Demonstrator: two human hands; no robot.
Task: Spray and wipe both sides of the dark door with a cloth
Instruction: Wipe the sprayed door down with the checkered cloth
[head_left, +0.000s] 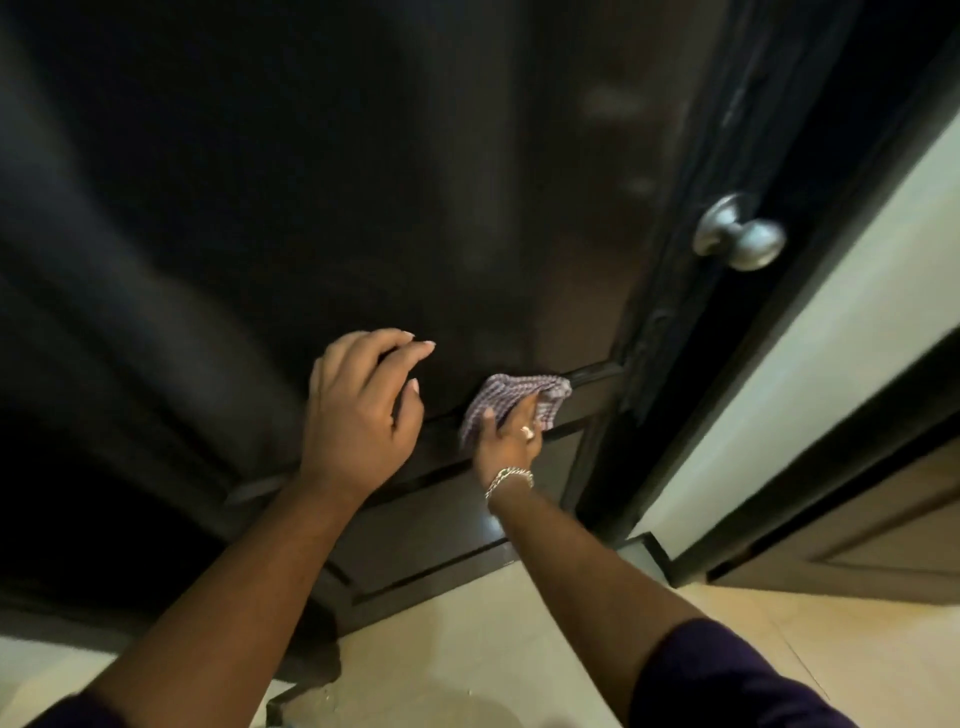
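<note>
The dark door (363, 182) fills most of the head view, seen from above and close up. My right hand (511, 434) presses a checked purple-and-white cloth (511, 397) against the door's lower rail, near the moulding of a panel. My left hand (363, 410) rests on the door just left of the cloth, fingers curved and apart, holding nothing. A silver round knob (740, 234) sticks out from the door's right edge. No spray bottle is in view.
A dark door frame (810, 364) runs down the right, with a pale wall (831, 374) beside it. A second brown door (883, 545) stands at the lower right. Pale floor tiles (467, 649) lie below.
</note>
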